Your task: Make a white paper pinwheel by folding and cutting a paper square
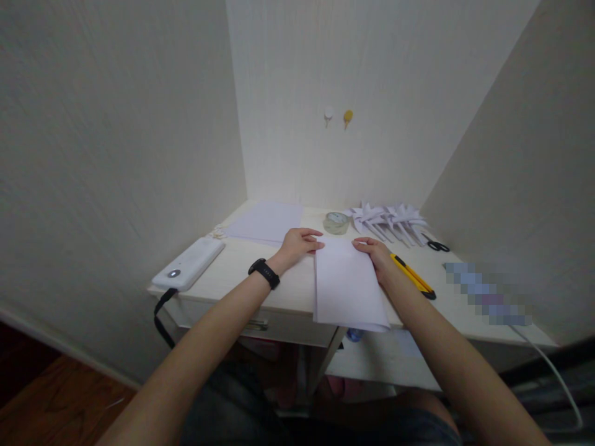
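Observation:
A folded sheet of white paper (349,286) lies at the front of the white desk, its near edge hanging a little past the desk's rim. My left hand (301,243), below a black wristwatch, pinches the paper's upper left corner. At the upper right corner, my right hand (373,253) grips the sheet between thumb and fingers. Just beyond the paper sits a roll of clear tape (336,223). A yellow and black utility knife (413,277) lies beside my right wrist.
Flat white sheets (267,220) lie at the back left. Folded paper pinwheels (388,220) are piled at the back right, near black scissors (437,246). A white power bank (189,264) with a black cable rests at the left edge. A blurred-out object (488,294) lies at right.

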A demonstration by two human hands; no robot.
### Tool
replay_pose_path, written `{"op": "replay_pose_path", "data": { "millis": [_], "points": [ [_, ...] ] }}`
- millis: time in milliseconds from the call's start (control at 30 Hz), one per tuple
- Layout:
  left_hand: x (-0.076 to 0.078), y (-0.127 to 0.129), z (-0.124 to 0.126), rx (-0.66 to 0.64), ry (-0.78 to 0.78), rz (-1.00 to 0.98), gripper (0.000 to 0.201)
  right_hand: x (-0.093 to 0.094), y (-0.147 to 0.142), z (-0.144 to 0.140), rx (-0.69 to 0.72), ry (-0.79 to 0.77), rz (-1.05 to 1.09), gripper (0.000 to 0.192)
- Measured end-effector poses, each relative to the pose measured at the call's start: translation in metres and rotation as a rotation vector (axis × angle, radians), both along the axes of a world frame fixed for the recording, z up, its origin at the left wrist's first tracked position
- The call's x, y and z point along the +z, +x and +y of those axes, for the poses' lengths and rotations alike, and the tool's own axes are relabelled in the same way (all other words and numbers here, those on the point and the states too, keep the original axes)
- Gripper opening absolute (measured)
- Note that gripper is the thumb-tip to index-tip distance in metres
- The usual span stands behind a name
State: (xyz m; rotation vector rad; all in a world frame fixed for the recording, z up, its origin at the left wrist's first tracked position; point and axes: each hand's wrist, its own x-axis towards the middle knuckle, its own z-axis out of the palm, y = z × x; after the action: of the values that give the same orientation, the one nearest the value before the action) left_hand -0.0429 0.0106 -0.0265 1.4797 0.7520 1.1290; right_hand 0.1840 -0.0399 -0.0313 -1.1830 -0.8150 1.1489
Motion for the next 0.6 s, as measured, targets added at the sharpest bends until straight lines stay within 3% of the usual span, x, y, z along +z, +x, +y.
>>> {"op": "replay_pose_path", "data": {
  "millis": [600],
  "points": [
    [0.0005, 0.0017, -0.0023, -0.027, -0.040, -0.061, 0.035, -0.0029, 0.0004, -0.0003, -0.007, 0.032, -0.017, 0.038]
  ]
}}
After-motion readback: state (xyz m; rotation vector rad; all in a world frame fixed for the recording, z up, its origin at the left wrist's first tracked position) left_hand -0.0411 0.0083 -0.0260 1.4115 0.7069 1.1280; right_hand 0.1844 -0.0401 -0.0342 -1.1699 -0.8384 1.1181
